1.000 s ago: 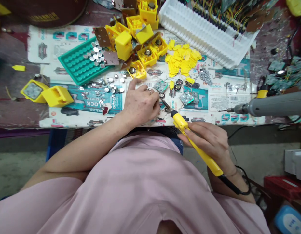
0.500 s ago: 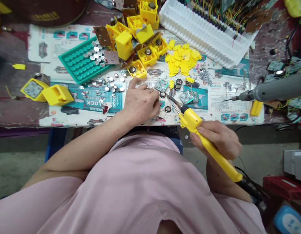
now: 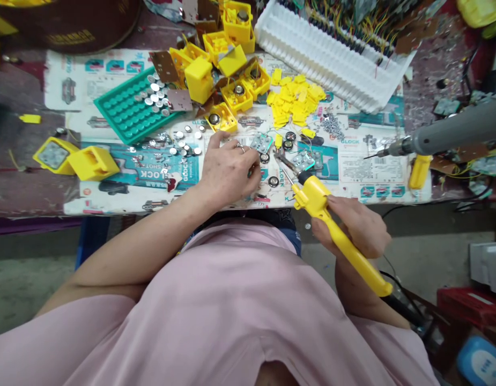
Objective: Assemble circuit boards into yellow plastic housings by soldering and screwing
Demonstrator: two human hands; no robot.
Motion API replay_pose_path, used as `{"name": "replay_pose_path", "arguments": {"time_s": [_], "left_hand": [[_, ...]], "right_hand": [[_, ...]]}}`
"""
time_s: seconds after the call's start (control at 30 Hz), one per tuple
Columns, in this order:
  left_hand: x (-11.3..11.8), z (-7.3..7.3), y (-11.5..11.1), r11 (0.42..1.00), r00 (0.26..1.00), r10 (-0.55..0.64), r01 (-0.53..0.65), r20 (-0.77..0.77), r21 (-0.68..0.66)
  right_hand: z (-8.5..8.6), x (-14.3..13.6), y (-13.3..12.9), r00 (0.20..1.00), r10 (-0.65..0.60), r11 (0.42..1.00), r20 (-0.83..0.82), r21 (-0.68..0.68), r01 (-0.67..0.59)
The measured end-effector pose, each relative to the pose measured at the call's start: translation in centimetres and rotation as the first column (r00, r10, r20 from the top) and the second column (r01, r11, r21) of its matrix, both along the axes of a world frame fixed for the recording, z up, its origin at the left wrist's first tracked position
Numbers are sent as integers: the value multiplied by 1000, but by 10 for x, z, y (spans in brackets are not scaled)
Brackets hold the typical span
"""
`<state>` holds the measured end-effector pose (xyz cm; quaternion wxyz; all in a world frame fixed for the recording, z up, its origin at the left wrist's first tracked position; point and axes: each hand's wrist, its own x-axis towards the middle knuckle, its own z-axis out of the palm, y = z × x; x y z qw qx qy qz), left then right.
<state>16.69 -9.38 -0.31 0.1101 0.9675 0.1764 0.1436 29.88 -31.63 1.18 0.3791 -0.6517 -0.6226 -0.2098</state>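
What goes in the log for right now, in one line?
left hand: beside circuit board | right hand: holding yellow tool | nearby: green tray

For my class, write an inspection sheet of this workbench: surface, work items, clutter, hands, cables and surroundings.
Surface: dark red bench, partly covered by printed sheets.
Work items: yellow soldering iron, its tip pictured between two circuit boards; round black parts nearby.
Clutter: yellow housings, green tray, silver discs, yellow tabs, apparent screws, white rack.
Hands: left hand curled beside one of the circuit boards, grip hidden; right hand holds the yellow soldering iron.
Cables: black cable behind the iron's handle.
Surroundings: grey tool with thin bit at picture right; red box and blue-and-white container at lower right.
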Motion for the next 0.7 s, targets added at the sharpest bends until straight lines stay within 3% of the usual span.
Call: {"name": "replay_pose_path", "arguments": {"time_s": [0.27,0.7], "left_hand": [[2,0,0,999,999,-12,13,-33,40],[2,-2,0,1000,1000,3,-3,-28,-12]], "right_hand": [[2,0,-2,994,107,985,7,-137,-105],[9,0,3,989,134,969,64,-219,-118]]}}
